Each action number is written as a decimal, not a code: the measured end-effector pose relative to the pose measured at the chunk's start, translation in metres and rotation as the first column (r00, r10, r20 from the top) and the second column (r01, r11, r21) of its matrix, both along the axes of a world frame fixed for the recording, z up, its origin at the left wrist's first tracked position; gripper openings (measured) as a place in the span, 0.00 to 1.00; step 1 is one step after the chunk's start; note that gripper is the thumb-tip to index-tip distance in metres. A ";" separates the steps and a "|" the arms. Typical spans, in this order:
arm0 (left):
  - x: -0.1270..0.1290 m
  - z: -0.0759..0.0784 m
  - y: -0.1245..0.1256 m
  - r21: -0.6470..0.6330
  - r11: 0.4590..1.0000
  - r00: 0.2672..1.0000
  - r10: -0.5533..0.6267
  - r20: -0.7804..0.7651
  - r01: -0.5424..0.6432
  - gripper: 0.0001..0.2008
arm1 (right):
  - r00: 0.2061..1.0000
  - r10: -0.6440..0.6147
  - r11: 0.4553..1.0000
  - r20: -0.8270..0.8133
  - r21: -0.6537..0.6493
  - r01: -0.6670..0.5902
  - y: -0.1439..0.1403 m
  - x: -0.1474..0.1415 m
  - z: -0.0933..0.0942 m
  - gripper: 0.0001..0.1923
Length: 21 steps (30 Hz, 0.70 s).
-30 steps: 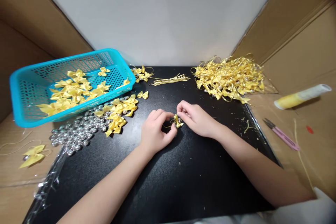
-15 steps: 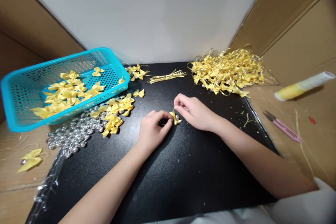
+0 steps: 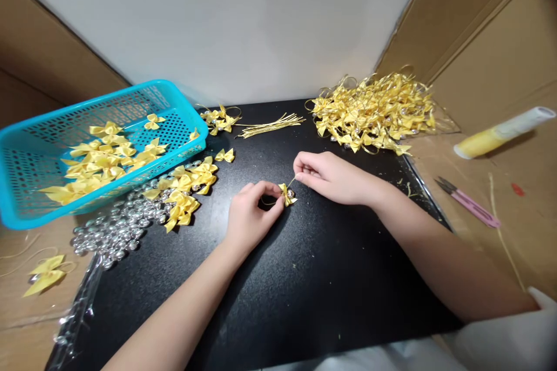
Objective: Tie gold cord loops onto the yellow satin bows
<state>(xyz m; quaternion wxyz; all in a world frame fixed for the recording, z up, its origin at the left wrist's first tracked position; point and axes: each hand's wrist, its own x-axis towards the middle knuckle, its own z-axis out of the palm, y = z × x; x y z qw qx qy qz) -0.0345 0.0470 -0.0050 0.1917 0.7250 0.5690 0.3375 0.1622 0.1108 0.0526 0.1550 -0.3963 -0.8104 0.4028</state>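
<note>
My left hand [image 3: 250, 217] pinches a small yellow ribbon bow [image 3: 286, 195] with a silver bell, low over the black mat [image 3: 304, 278]. My right hand [image 3: 333, 177] sits just right of the bow and pinches the thin gold cord that runs up from it. A loop of the same cord shows under my left fingers. The two hands are a little apart, with the cord stretched between them.
A turquoise basket [image 3: 26, 145] with yellow bows stands at the left. Loose bows [image 3: 187, 185] and silver bells [image 3: 117, 226] lie in front of it. Cut gold cords [image 3: 270, 126] lie at the back, a heap of finished bows [image 3: 374, 110] back right. Pink snips [image 3: 470, 203] and a yellow tube [image 3: 500, 133] lie right.
My right hand has drawn away to the right and up from the bow, pulling the cord taut. My left hand has stayed on the bow. The view has shifted slightly.
</note>
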 end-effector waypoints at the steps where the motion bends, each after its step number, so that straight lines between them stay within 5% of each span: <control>1: 0.000 0.000 0.000 0.009 1.000 1.000 -0.005 0.000 0.005 0.01 | 1.000 0.017 1.000 0.010 -0.012 -0.017 0.000 0.001 0.002 0.06; 7: -0.001 -0.001 0.002 0.049 0.996 0.997 -0.067 -0.037 0.069 0.05 | 0.997 0.078 0.996 0.003 -0.054 -0.078 -0.003 0.000 0.006 0.06; 21: 0.001 -0.002 0.002 -0.042 0.999 0.999 0.027 0.017 -0.026 0.04 | 0.997 0.064 0.997 -0.034 -0.040 -0.065 -0.004 0.000 0.009 0.06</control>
